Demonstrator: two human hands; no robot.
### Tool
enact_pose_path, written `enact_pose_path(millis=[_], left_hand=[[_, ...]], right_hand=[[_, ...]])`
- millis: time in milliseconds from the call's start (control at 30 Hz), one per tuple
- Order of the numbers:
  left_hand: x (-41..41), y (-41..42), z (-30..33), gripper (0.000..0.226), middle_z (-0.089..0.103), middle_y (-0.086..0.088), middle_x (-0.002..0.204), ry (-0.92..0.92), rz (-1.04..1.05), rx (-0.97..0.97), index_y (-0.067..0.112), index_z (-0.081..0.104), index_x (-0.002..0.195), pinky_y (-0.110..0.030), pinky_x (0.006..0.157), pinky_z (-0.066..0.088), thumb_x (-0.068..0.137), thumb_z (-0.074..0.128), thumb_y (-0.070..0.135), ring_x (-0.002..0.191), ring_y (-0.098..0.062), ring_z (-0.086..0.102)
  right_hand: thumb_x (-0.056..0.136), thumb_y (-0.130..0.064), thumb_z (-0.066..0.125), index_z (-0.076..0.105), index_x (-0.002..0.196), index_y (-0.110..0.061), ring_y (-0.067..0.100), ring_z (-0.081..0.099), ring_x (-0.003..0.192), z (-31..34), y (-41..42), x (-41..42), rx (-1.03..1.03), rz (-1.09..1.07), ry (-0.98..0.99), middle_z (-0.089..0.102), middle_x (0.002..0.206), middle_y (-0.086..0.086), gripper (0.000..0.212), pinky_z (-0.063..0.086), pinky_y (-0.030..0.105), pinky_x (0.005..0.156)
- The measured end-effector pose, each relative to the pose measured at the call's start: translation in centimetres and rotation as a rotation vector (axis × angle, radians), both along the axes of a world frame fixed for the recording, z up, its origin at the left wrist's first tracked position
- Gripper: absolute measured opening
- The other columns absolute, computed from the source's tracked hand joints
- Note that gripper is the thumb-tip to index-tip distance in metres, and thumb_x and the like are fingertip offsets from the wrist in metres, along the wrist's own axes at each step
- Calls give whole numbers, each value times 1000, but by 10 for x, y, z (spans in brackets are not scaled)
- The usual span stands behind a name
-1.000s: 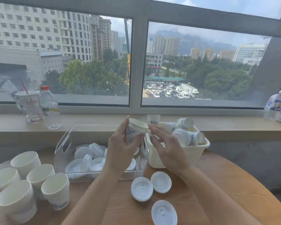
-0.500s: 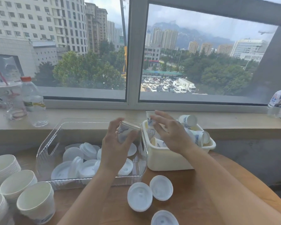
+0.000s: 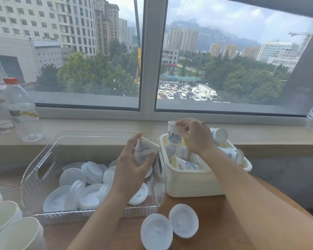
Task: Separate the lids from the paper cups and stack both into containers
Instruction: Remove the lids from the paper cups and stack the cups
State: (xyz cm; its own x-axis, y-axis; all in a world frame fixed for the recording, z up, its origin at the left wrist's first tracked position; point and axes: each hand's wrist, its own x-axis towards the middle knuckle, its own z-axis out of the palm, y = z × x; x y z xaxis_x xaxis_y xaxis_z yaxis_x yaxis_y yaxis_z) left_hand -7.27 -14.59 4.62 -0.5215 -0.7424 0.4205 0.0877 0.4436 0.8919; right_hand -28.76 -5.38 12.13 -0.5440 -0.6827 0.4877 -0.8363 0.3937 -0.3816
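The left hand (image 3: 132, 170) has its fingers curled round a thin white paper cup (image 3: 145, 150) with blue print, tilted, rim toward the right, above the clear ribbed plastic tray (image 3: 42, 179). That tray holds a loose heap of round, matt white lids (image 3: 90, 184). The right hand (image 3: 195, 138) pinches the rim of a second printed cup (image 3: 173, 133), upright over the cream plastic bin (image 3: 193, 184), where more cups lie jumbled, some capped.

Against half a second earlier, the right hand has closed on this cup and lifted it clear of the pile; the left hand keeps its cup in much the same place.

Two lids (image 3: 170, 226) lie flat on the brown wooden table (image 3: 213, 213), just before the tray. Stacked plain cups (image 3: 13, 230) stand at the left edge. A clear bottle (image 3: 23, 112) stands on the stone windowsill (image 3: 271, 136); beyond the glass, city blocks and trees.
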Motion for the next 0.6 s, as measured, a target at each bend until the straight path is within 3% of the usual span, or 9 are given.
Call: enact_pose_path(millis=[133, 267, 400, 500, 600], left_hand=[[-3, 6, 5, 65, 67, 18, 130, 10, -17, -10, 45, 50, 145, -46, 107, 54, 90, 82, 27, 121, -10, 66], [-6, 16, 12, 69, 67, 19, 130, 27, -21, -24, 42, 49, 147, -42, 104, 56, 90, 83, 25, 119, -6, 66], [-8, 25, 18, 75, 66, 17, 133, 15, -36, -50, 46, 44, 151, -43, 100, 58, 90, 83, 27, 118, -11, 67], [-9, 29, 21, 77, 65, 17, 134, 30, -59, -51, 52, 42, 150, -51, 100, 57, 90, 83, 27, 118, -21, 68], [-8, 33, 23, 78, 67, 9, 132, 26, -86, -79, 58, 40, 150, -53, 92, 59, 92, 81, 27, 106, -34, 67]], right_hand=[[98, -24, 70, 81, 105, -25, 7, 66, 79, 13, 15, 6, -191, 2, -77, 79, 97, -12, 13, 49, 26, 80], [96, -21, 75, 82, 101, -22, 7, 71, 85, 29, 38, 23, -388, 180, -348, 79, 94, -14, 9, 54, 15, 76], [95, -16, 76, 83, 100, -22, 20, 74, 92, 30, 54, 39, -378, 311, -440, 81, 96, -9, 10, 60, 29, 85], [97, -14, 73, 82, 98, -29, 20, 74, 93, 23, 62, 45, -312, 348, -440, 81, 95, -9, 17, 61, 38, 89], [98, -16, 72, 83, 103, -25, 20, 75, 96, 17, 67, 49, -245, 366, -421, 81, 97, -8, 15, 60, 46, 91]])
